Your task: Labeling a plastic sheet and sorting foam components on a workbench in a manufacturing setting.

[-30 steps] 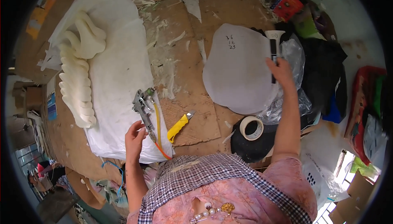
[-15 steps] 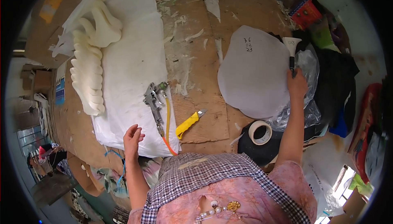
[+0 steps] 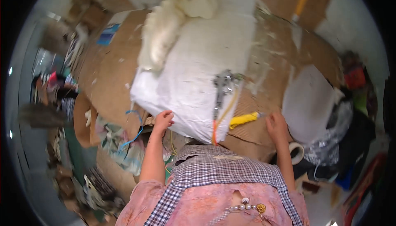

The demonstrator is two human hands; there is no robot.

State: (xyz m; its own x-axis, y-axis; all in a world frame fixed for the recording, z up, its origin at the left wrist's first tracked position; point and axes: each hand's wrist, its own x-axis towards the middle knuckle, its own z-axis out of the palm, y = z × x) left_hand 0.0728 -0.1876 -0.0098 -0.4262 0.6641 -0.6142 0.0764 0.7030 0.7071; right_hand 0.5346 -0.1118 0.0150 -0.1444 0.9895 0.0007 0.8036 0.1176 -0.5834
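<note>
My left hand (image 3: 163,122) hovers by the near edge of a white sheet (image 3: 185,81), fingers loosely apart with nothing in them. My right hand (image 3: 277,127) is empty, its fingers reaching forward between a yellow utility knife (image 3: 243,120) and a pale paper pattern (image 3: 309,102). I cannot tell whether its fingertips touch the cardboard. On the sheet's right edge lies a metal spray gun (image 3: 222,86) with a yellow hose and an orange piece at its lower end. Cream, ridged foam pieces (image 3: 160,36) rest farther up the sheet, blurred by motion.
Cardboard (image 3: 264,89) covers the table. A roll of tape (image 3: 296,152) stands near my right forearm. Clear plastic (image 3: 330,143) and dark cloth lie at the right. A blue cord (image 3: 138,129) and crumpled fabric (image 3: 119,151) hang at the near left edge.
My right hand has let go of the white-headed, black-handled tool and drawn back toward the knife. The view has swung left, so the table's things appear farther right.
</note>
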